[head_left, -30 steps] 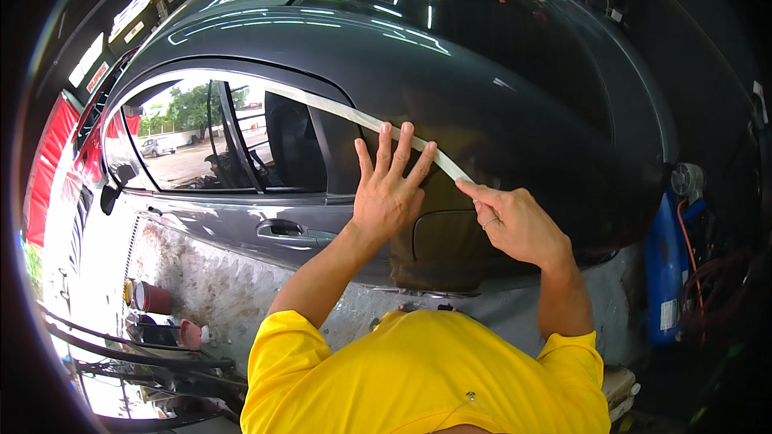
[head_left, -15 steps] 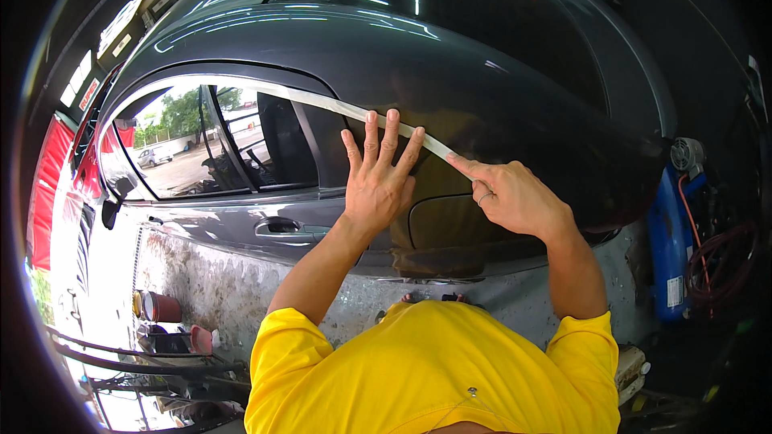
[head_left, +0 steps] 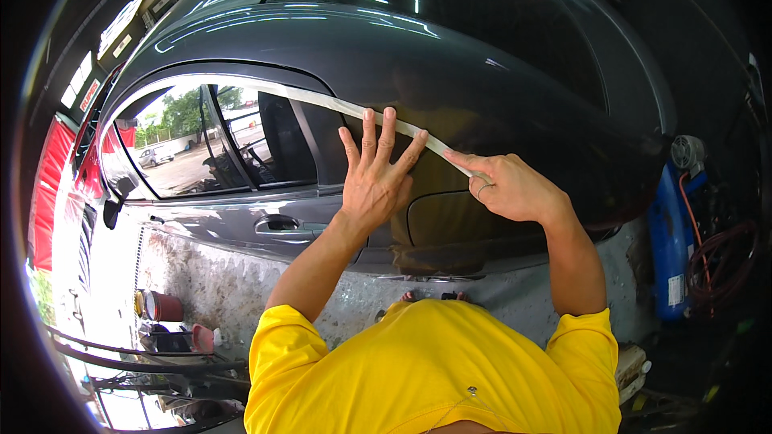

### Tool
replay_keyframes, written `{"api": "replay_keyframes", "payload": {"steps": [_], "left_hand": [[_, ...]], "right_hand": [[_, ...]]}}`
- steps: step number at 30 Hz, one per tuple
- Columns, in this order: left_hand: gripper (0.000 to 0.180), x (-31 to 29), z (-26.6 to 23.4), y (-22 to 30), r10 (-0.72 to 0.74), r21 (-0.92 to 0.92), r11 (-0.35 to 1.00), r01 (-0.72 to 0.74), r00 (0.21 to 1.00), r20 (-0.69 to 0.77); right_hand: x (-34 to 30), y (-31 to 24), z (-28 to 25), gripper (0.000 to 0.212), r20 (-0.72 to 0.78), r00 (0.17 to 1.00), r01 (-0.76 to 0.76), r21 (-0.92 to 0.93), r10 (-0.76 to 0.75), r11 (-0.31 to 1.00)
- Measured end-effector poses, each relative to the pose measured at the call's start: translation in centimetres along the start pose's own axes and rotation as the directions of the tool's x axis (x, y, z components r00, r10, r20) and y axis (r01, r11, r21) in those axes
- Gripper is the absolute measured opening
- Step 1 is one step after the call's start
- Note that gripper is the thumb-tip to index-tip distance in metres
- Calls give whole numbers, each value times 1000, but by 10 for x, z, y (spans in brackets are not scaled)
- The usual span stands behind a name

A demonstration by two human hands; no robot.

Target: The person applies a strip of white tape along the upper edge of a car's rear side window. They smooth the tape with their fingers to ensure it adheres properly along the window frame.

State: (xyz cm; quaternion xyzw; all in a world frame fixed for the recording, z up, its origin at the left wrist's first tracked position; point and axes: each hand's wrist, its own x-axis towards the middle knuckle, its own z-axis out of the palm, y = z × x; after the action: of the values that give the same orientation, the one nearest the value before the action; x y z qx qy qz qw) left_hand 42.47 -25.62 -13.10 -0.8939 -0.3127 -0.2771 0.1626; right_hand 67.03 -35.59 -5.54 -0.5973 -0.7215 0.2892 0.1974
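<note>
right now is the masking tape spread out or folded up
Spread out: the masking tape runs lengthwise from above the rear side window, under the left hand, to the right hand.

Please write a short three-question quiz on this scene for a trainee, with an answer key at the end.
1. Multiple choice: on the glossy dark grey car, what lies under fingers of the spread, bare left hand?
A) a black door mirror
B) a long, pale tape strip
C) a red bucket

2. True or false: the bare right hand has its index fingertip at that tape strip.

3. Fill in: the blue cylindrical tank stands toward the ____ edge of the picture.

Key: 1. B; 2. True; 3. right
</note>
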Motion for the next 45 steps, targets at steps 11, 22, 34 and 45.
{"api": "replay_keyframes", "payload": {"steps": [11, 22, 34, 45], "left_hand": [[85, 3, -5, 3, -11, 77, 997, 5, 997, 71], [90, 7, -12, -2, 33, 199, 978, -58, 991, 127], [92, 12, -12, -20, 135, 123, 981, -153, 981, 141], [89, 23, -18, -24, 197, 90, 973, -211, 970, 146]], "right_hand": [[4, 13, 2, 62, 66, 998, -28, 74, 23, 997], [7, 28, 5, 66, 36, 996, 76, 140, -82, 987], [11, 38, 9, 62, 23, 993, 109, 138, -113, 984], [7, 38, 16, 64, 42, 997, 60, 233, -72, 971]]}}
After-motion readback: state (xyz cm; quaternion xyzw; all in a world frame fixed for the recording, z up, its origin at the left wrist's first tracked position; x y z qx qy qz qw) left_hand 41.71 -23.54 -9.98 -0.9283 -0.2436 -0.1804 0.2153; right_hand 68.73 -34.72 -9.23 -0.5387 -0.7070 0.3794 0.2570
